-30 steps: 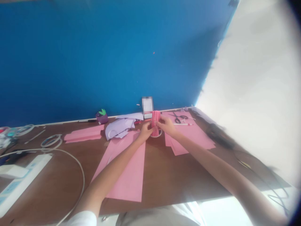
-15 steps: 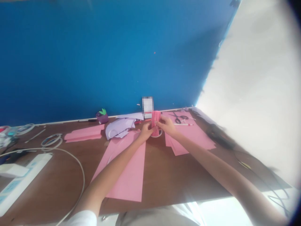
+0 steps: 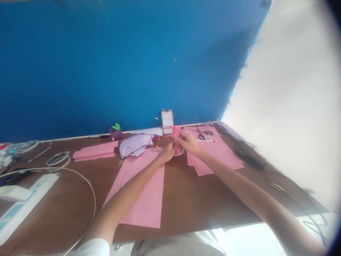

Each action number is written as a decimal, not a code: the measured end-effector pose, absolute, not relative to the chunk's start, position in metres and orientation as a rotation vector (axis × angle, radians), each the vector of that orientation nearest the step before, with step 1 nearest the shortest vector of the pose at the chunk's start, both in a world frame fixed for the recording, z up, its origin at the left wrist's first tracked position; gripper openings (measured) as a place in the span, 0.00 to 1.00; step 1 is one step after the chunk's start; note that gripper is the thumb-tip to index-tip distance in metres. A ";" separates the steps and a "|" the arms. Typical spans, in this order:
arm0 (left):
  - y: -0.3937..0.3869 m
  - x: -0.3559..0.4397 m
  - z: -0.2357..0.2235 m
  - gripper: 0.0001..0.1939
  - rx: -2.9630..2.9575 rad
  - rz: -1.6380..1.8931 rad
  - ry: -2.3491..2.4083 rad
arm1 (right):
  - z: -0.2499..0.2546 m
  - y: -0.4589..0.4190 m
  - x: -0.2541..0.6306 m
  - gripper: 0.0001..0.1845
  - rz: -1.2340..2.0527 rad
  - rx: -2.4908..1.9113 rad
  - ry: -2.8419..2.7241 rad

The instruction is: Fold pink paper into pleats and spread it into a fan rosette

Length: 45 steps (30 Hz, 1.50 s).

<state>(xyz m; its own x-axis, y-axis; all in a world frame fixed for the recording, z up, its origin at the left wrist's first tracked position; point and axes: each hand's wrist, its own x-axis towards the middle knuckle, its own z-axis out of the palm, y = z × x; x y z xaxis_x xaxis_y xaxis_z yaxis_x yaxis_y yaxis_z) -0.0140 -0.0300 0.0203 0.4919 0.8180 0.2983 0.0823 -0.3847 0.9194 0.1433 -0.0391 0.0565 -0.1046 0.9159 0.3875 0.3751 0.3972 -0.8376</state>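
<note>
A pleated pink paper strip stands upright near the back of the brown table, pinched between both hands. My left hand is closed on its lower end. My right hand is closed on its right side, a little higher. A small white ring, perhaps a tape roll, lies under the hands. A long pink sheet lies under my left forearm, and more pink sheets lie under my right wrist.
Scissors and a pen lie behind my right hand. Lilac paper scraps, folded pink paper, a small purple pot, tape rolls, a white power strip with its cable are at left. Blue wall behind.
The pleated pink strip has been squeezed narrower and my left hand has slid down to its lower end. The arms have hardly moved.
</note>
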 end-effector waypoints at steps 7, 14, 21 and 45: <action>-0.029 -0.014 0.016 0.21 1.861 0.908 0.752 | 0.056 -0.037 0.144 0.17 0.635 -1.146 -1.755; -0.025 -0.013 0.010 0.20 1.795 0.951 0.813 | 0.062 -0.036 0.147 0.26 0.791 -1.121 -1.660; -0.025 -0.015 0.011 0.17 1.552 0.975 0.652 | 0.058 -0.034 0.149 0.22 0.923 -1.008 -1.606; -0.022 -0.017 0.014 0.30 1.527 0.996 0.795 | 0.059 -0.035 0.150 0.15 0.884 -0.965 -1.614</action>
<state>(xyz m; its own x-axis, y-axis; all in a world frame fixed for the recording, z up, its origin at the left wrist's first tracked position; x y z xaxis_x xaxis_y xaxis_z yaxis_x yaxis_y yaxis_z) -0.0172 -0.0219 0.0139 0.4229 0.8891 0.1753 -0.0263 -0.1813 0.9831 0.1505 -0.0347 0.0591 -0.1657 0.9076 0.3857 0.1640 0.4110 -0.8968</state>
